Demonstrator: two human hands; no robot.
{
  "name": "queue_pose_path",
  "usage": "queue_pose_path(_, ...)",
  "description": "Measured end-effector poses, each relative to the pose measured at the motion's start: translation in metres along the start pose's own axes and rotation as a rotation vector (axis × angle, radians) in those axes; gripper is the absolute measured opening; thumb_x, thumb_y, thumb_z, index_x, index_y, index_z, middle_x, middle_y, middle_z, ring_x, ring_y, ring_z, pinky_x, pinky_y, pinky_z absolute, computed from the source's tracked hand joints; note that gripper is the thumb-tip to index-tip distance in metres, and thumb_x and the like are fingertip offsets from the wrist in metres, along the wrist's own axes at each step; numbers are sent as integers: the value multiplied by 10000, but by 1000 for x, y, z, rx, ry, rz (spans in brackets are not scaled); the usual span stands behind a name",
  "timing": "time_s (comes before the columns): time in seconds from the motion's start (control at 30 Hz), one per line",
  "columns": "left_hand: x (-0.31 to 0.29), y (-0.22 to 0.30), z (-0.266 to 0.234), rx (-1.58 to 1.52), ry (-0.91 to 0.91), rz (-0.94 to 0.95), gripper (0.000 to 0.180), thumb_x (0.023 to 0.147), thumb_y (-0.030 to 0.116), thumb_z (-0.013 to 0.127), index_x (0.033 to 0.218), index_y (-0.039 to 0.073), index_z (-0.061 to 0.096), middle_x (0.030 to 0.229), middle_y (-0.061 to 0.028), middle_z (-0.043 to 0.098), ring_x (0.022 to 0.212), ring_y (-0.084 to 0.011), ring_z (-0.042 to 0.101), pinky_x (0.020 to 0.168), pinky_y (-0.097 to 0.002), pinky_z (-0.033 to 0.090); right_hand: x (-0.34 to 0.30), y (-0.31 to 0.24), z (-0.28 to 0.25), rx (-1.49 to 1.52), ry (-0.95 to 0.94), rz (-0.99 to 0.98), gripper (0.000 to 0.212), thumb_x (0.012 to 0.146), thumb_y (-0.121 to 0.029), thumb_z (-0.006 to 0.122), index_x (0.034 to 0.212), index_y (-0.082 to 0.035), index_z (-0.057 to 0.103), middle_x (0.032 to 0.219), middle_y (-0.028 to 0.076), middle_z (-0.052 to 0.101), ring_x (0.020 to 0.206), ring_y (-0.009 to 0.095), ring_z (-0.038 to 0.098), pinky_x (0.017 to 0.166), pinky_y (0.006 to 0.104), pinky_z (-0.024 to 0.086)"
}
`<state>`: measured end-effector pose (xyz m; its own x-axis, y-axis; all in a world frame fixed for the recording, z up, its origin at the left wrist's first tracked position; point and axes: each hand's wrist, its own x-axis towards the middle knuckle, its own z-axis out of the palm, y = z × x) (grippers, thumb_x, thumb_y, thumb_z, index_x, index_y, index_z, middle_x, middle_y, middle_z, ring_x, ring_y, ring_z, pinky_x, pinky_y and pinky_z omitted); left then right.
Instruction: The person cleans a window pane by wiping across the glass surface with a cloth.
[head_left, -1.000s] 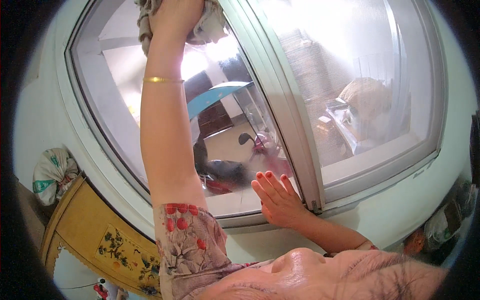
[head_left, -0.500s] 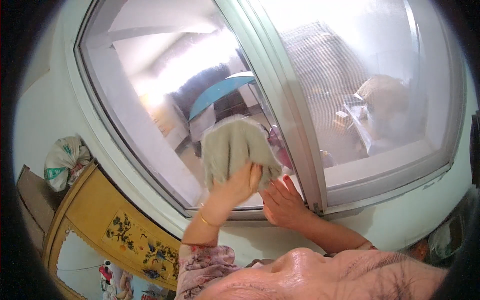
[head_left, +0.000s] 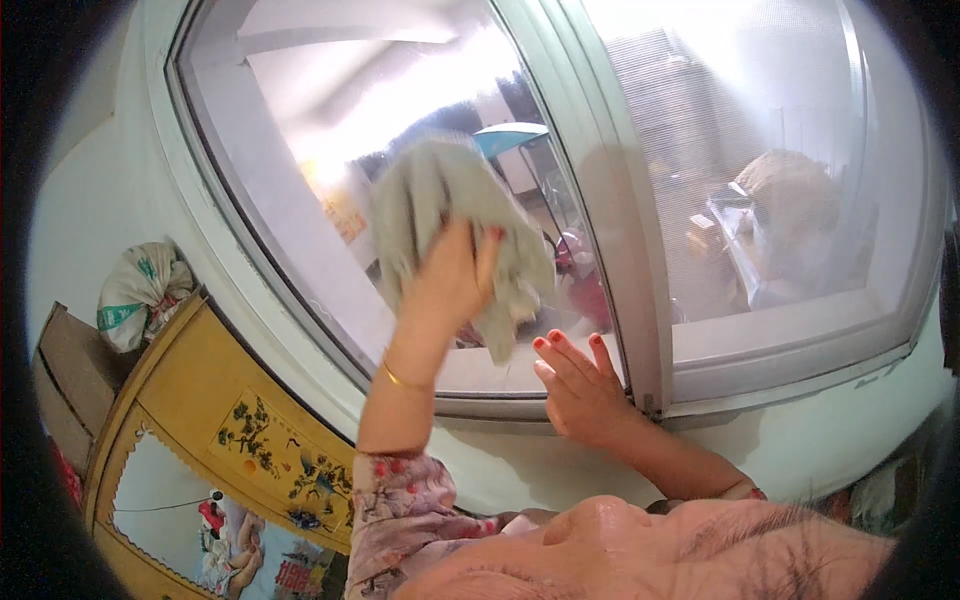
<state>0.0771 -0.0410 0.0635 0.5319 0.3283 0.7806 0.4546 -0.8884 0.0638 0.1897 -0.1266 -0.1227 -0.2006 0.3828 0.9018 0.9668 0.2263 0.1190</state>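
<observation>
A greyish-green cloth (head_left: 420,195) is spread against the left window pane (head_left: 330,110), with loose folds hanging down. My left hand (head_left: 455,275) grips its middle, the thumb lying over the folds and the other fingers partly sunk in the fabric. A gold bangle (head_left: 405,378) circles that wrist, below a floral sleeve. Lower right of the cloth, my right hand (head_left: 585,390) is raised by the bottom corner of the pane, next to the upright frame (head_left: 625,220). Its fingers are stretched and apart, nothing in them; whether they touch the glass I cannot tell.
To the right is a second pane with a mesh screen (head_left: 680,150). A yellow cabinet (head_left: 190,390) with a mirror (head_left: 170,510) stands at the lower left, a tied white bag (head_left: 145,295) and a cardboard box (head_left: 80,365) beside it. Behind the glass shows a room with furniture.
My left hand has carried the cloth up and slightly left across the pane. My right hand has come away from the cloth's lower edge. The whole view has shifted slightly.
</observation>
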Motion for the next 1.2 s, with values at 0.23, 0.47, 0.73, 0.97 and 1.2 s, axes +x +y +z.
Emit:
queue_pose_path(0.23,136,-5,-63,475,504,463,346,899,273,436,1146,35,481,1112,-258,536,1003,-435,521,861,-471,424,6,-11,-3,84,45,42,406,741,-128,546,1141,-59,545,1348,108,444,1315,252,359,1104,520,115)
queue_pose_path(0.47,76,29,-27,16,240,102,405,918,392,384,1100,46,491,1133,-226,573,1099,-410,510,967,-551,309,23,-25,-24,250,261,64,434,748,-114,559,1173,-38,513,1336,193,426,1221,319,439,1059,510,216)
queue_pose_path(0.73,-92,-27,85,-1445,-306,-78,534,894,318,487,1357,88,353,1383,-136,372,1294,-308,331,1084,-500,196,60,-55,-30,436,328,89,466,698,3,539,1162,18,501,1181,217,461,1081,386,476,961,456,358)
queue_pose_path(0.97,-156,-37,73,-97,-31,279,542,793,168,583,1300,53,431,1348,-179,393,1267,-360,339,1061,-488,253,-1,-56,7,265,244,149,479,668,-32,540,1146,-11,510,1122,188,496,1095,365,465,930,479,347)
queue_pose_path(1.2,-75,-65,40,70,431,480,353,754,194,640,1084,68,617,1139,-189,571,1020,-416,539,900,-555,388,76,-15,-9,-211,291,144,479,702,-116,610,1171,-80,519,1221,189,463,1158,362,447,913,464,353)
